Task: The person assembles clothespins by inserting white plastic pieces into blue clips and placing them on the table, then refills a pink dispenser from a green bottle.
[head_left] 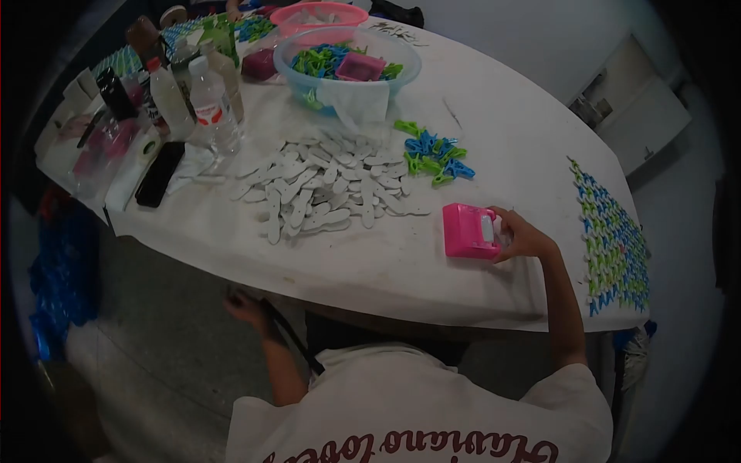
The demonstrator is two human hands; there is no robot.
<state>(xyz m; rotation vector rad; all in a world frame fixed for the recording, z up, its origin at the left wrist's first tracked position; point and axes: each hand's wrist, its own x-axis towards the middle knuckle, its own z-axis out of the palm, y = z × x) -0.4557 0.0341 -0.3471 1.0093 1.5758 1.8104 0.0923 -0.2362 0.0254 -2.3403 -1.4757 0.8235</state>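
My right hand (519,234) is closed around the right side of a small pink plastic box (461,231) on the white-covered table, with a pale piece showing at its near opening. Below the table's front edge, my left hand (247,310) hangs in dim light with its fingers loosely apart, and I see nothing in it. A dark strap (287,332) runs beside that wrist. Left of the box lies a heap of flat white plastic pieces (324,185). Behind the box is a small pile of blue and green clothespins (434,154).
A clear blue basin (285,69) holds more clothespins and a pink basket (360,67). Bottles (210,108) and a black phone (160,175) stand or lie at left. Clothespins in tight rows (614,239) line the right edge. Another person's hand (233,9) shows at the far end.
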